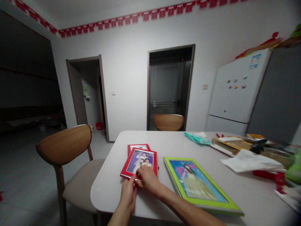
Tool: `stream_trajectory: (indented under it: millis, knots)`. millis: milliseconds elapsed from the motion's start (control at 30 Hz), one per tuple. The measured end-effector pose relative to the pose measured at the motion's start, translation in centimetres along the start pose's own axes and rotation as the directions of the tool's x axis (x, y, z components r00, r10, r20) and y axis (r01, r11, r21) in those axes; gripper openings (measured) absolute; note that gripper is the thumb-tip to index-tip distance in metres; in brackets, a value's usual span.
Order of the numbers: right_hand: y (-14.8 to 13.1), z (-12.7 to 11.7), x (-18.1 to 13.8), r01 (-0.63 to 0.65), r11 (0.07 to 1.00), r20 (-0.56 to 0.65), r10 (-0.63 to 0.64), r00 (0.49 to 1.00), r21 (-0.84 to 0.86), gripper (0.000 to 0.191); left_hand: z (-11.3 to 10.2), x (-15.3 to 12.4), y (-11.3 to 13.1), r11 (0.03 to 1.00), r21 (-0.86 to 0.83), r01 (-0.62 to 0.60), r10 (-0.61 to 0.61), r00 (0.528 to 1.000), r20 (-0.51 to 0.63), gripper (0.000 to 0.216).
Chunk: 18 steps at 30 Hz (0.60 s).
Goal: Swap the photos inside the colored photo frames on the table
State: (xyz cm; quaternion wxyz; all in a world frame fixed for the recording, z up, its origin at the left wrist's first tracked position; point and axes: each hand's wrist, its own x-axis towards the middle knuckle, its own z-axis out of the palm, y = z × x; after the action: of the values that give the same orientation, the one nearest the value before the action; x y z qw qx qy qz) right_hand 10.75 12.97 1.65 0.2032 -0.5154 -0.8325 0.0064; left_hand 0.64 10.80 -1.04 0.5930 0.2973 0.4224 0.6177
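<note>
I see the left hand point(129, 192) and the right hand point(147, 179) close together at the near edge of the red picture frame point(139, 160). The fingers of both hands pinch that edge. The frame lies on the white tabletop point(169, 141), partly on top of a second red frame point(138, 146). A big green frame point(199, 185) lies just to its right. A wooden chair point(66, 145) stands on the left.

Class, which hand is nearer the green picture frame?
Right. The right hand, touching the red frame, sits just left of the green picture frame; the left hand is farther left.
</note>
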Motion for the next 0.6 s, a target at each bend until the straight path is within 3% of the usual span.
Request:
stream_trajectory:
  millis: [100, 200, 267, 400, 467, 533, 600]
  knots:
    - [-1.0, -0.6, -1.7, 0.004, 0.985, -0.036, 0.002, 0.999, 0.171, 0.018, 0.0, -0.7, 0.2, 0.995, -0.080, -0.060, 0.057, 0.998, -0.033, 0.017]
    - [-1.4, -2.1, -2.7, -0.005, 0.885, -0.172, 0.096, 0.980, 0.466, 0.030, -0.1, -2.4, 1.4, 0.988, -0.056, -0.144, 0.143, 0.989, -0.028, 0.033]
    - [-1.3, -3.7, -3.2, -0.058, 0.737, -0.196, 0.254, 0.947, 0.674, 0.040, -0.1, -4.1, 2.8, 0.965, 0.058, -0.254, 0.253, 0.967, 0.021, 0.039]
    - [-0.9, -7.4, -4.7, -0.156, 0.321, -0.035, 0.517, 0.855, 0.934, 0.053, 0.4, -8.5, 5.5, 0.779, 0.374, -0.503, 0.471, 0.864, 0.179, 0.034]
    - [-0.4, -9.0, -5.9, -0.123, 0.169, 0.007, 0.563, 0.826, 0.978, 0.057, 0.4, -10.3, 5.7, 0.604, 0.468, -0.645, 0.543, 0.763, 0.351, 0.031]
    - [0.1, -10.0, -7.1, -0.104, 0.068, 0.047, 0.570, 0.820, 0.992, 0.059, 0.1, -11.5, 5.0, 0.391, 0.455, -0.800, 0.587, 0.597, 0.547, 0.031]
    - [0.6, -10.1, -8.3, -0.167, 0.047, 0.115, 0.544, 0.831, 0.985, 0.058, -0.4, -12.0, 3.7, 0.184, 0.404, -0.896, 0.573, 0.432, 0.697, 0.034]
